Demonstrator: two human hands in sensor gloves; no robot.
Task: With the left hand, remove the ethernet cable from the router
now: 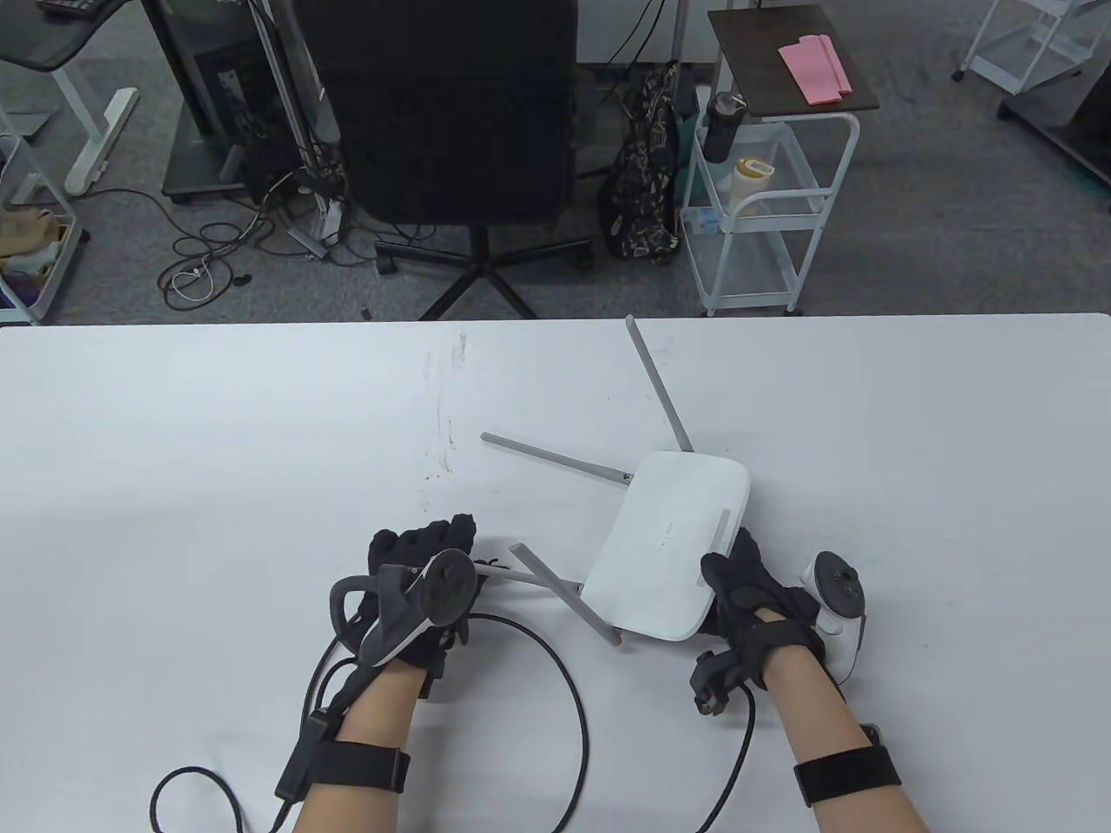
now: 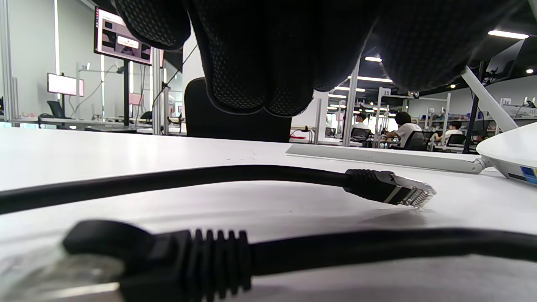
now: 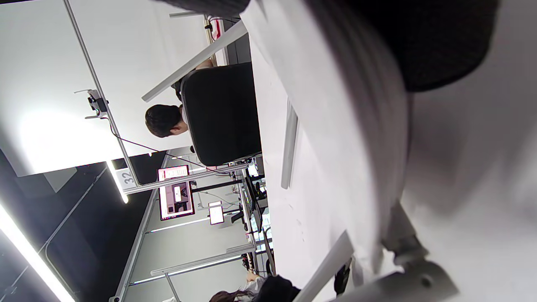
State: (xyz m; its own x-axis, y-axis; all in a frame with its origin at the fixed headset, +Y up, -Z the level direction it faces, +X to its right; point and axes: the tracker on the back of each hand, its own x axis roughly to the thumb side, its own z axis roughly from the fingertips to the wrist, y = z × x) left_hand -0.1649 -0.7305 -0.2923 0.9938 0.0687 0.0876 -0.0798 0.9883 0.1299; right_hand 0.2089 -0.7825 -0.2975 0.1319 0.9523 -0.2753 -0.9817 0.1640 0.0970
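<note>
Table view, starting at the left: my left hand [image 1: 423,590] lies on the white table [image 1: 174,486] near the router's front antenna [image 1: 566,593]. Its fingers hang over the free plug in the left wrist view; I cannot tell whether they grip anything. The black ethernet cable [image 1: 555,668] loops across the table beside that hand, and the left wrist view shows its plug [image 2: 390,192] lying out of the router, on the table, a short way from the port side. A second plug [image 2: 168,264] lies blurred in the foreground. Further right, the white router [image 1: 673,542] sits flat with antennas splayed. My right hand [image 1: 748,599] holds its near right corner, fingers on the casing.
</note>
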